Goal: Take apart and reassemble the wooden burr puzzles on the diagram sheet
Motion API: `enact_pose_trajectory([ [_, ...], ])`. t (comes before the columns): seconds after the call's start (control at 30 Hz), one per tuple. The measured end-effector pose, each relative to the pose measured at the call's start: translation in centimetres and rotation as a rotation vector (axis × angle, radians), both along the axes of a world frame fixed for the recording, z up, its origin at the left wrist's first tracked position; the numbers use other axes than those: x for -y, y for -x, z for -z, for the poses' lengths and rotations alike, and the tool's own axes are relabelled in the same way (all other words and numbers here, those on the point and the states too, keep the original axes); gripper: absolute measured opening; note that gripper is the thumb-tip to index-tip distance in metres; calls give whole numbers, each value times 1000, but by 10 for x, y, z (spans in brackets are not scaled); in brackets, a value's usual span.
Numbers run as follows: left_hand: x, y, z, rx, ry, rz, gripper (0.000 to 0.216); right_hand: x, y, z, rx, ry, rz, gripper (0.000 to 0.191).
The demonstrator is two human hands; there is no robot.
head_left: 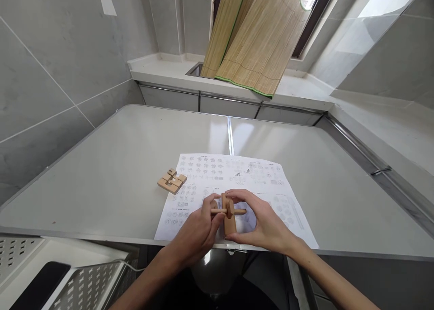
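A small wooden interlocking puzzle (228, 212), made of crossed notched bars, is held upright over a printed instruction sheet (257, 176). My left hand (198, 233) pinches the thin horizontal bar sticking out on the left. My right hand (262, 221) curls over the top and right side of the puzzle, fingers wrapped round it. A second group of loose wooden puzzle pieces (172, 181) lies flat on the table, just left of the sheet and apart from both hands.
The grey table (111, 174) has a seam down its middle and a metal rail along the right. Rolled bamboo mats (254, 38) lean on the ledge behind. A perforated metal shelf (84, 283) with a dark device sits at lower left.
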State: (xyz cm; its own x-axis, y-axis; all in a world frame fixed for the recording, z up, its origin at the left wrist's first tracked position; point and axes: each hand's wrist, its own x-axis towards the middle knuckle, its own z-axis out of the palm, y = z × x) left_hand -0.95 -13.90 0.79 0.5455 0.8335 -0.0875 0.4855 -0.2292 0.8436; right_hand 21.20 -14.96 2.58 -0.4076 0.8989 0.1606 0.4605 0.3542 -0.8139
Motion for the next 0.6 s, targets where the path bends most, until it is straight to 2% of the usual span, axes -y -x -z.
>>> enact_pose_trajectory([
  [0.1, 4, 0, -7, 39, 13, -12, 67, 1, 4, -3, -34, -12, 13, 69],
  [0.2, 5, 0, -14, 63, 21, -10, 73, 2, 5, -6, -61, 9, 39, 68],
  [0.47, 1, -6, -31, 207, 104, -10, 65, 2, 0, -19, -129, 162, 113, 71],
  [0.6, -3, -3, -36, 184, 8, -78, 60, -6, -20, -21, -217, 214, 130, 65],
])
